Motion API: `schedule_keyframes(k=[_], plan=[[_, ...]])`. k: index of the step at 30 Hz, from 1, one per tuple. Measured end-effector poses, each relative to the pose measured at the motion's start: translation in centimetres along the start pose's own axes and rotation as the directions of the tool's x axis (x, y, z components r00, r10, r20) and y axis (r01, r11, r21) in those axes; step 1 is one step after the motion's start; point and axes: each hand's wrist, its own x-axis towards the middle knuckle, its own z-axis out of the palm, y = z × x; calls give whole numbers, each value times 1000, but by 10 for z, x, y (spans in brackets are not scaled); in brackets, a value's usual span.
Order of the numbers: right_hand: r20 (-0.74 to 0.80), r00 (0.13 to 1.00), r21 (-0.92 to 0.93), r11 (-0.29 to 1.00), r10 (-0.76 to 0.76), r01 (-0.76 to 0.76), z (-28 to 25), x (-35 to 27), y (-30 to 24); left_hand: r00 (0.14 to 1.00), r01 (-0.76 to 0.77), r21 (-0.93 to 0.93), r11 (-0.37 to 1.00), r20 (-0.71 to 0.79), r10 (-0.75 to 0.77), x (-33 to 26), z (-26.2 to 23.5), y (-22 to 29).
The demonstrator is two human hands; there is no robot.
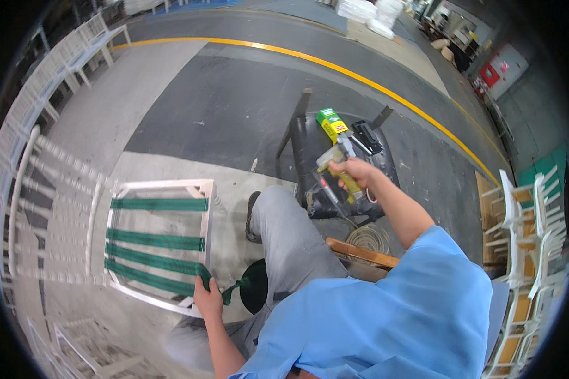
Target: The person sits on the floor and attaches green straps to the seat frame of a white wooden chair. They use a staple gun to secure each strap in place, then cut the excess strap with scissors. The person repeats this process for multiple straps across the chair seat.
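Observation:
My left hand (pixel 208 299) is closed on the end of a green webbing strap (pixel 152 258) at the near right rail of a white wooden frame (pixel 164 186). Several green straps cross this frame, which lies tilted at my left. Loose webbing runs from that hand toward a dark green roll (pixel 255 285) beside my leg. My right hand (pixel 354 173) grips an air staple gun (pixel 330 158) by its yellowish handle, over a black seat (pixel 382 169) and away from the frame.
On the black seat lie a green and yellow box (pixel 332 124) and a black tool (pixel 367 137). A coiled hose (pixel 369 241) rests on the floor near a wooden bar (pixel 363 253). White chairs (pixel 50 208) stand at left; stacked white chairs (pixel 518 246) are at right.

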Motion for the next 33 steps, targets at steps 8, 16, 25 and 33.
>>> schedule_keyframes(k=[8,16,25,33], plan=[[-93,996,-107,994,11,-21,-8,45,50,997,45,140,989,-74,-35,-9,8,16],[-480,867,-782,514,-135,-352,-86,11,74,991,116,-87,989,-62,-121,4,-1,9],[-447,890,-317,946,-86,-67,-114,5,104,860,476,-839,264,382,-337,-6,-51,16],[248,733,-489,571,-634,659,70,-10,-8,918,335,-924,184,276,-284,3,-83,-2]])
